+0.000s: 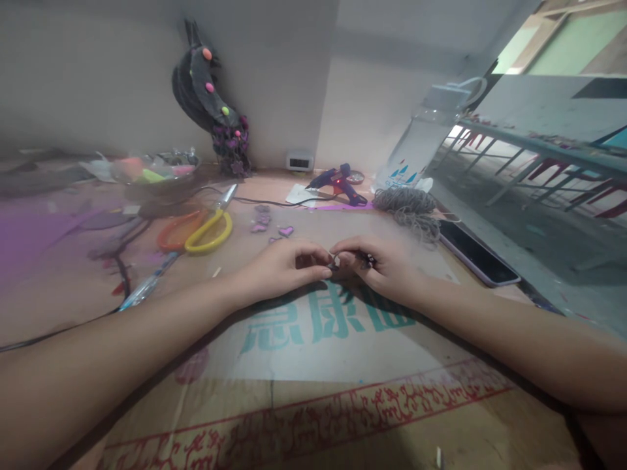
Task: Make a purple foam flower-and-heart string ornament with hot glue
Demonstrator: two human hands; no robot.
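My left hand and my right hand meet over a printed sheet with green characters. Thumb and finger of each are closed in a pinch on a small dark piece between them, too small to name. More of something dark shows inside the curled fingers of my right hand. Just beyond my left hand lie a purple heart-shaped piece with a dark edge and several similar pieces.
Scissors and a pen lie left. Behind are a glue gun with a red light, its cord, a small digital display, and a dark crescent decoration. Grey yarn, a bottle and a phone occupy the right.
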